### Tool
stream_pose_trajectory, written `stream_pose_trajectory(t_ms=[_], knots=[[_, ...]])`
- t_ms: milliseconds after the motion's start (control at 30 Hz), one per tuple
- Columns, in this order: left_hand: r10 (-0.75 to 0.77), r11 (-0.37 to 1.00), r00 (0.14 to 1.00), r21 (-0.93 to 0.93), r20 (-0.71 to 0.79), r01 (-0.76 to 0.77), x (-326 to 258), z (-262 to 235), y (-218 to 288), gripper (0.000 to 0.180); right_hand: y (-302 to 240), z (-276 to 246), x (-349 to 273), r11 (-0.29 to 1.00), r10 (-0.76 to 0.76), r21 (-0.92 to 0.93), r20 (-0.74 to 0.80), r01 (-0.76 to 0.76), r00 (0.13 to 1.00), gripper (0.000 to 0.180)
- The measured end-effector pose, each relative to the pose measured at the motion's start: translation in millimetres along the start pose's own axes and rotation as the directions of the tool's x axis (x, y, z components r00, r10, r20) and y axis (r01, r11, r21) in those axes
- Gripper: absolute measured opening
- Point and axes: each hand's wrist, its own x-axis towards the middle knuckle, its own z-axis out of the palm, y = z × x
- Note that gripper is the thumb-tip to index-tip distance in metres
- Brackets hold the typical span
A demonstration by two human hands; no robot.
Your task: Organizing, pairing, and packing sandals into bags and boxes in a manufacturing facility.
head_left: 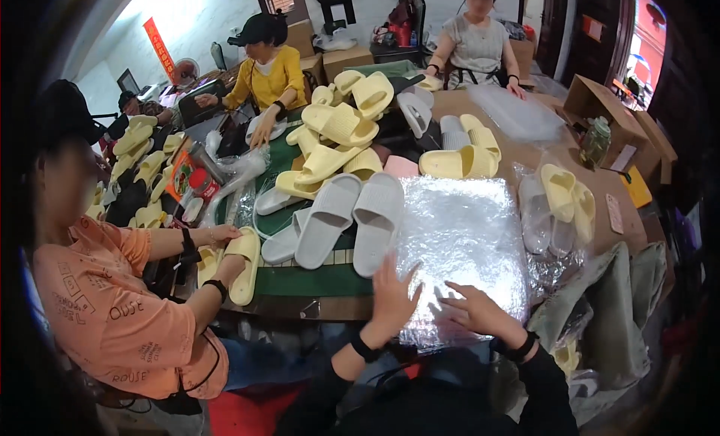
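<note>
A stack of shiny clear plastic bags (465,241) lies flat at the table's front edge. My left hand (391,297) is over its left edge, fingers spread and empty. Over the stack's near right part is my right hand (478,311), its fingers stretched out toward the left and holding nothing. Whether either palm presses on the plastic, I cannot tell. Just beyond my left hand, a pair of grey slippers (377,222) rests with toes away from me, one partly on another grey slipper (281,245).
Yellow slippers (341,124) are heaped mid-table. Bagged slippers (557,203) lie right of the stack, near a glass jar (596,143) and cardboard box (592,106). A grey-green sack (607,323) stands at my right. On my left, a person in orange (127,301) handles yellow slippers; two others sit opposite.
</note>
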Motion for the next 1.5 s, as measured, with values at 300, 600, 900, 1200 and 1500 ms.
stream_pose_trajectory(t_ms=[300,600,900,1200,1500], knots=[[-0.049,0.986,0.999,0.157,0.000,0.049,77,4,-121,0.044,20,64,-11,0.969,0.076,-0.235,-0.036,-0.083,0.996,0.022],[-0.377,0.827,0.925,-0.429,0.058,0.364,101,0,-125,0.042,9,83,-11,0.914,0.192,-0.365,0.012,-0.174,0.981,0.022],[-0.209,0.748,0.971,-0.620,0.119,0.237,72,-79,25,0.048,7,85,-4,0.900,0.244,-0.383,0.045,-0.209,0.969,0.025],[0.049,0.616,0.954,-0.761,0.296,0.204,79,-3,83,0.063,18,106,-9,0.962,0.116,-0.193,-0.351,-0.193,0.929,0.044],[0.324,0.923,0.897,-0.309,0.300,-0.230,-13,7,63,0.054,13,74,-29,0.962,0.166,-0.213,-0.049,-0.172,0.985,0.047]])
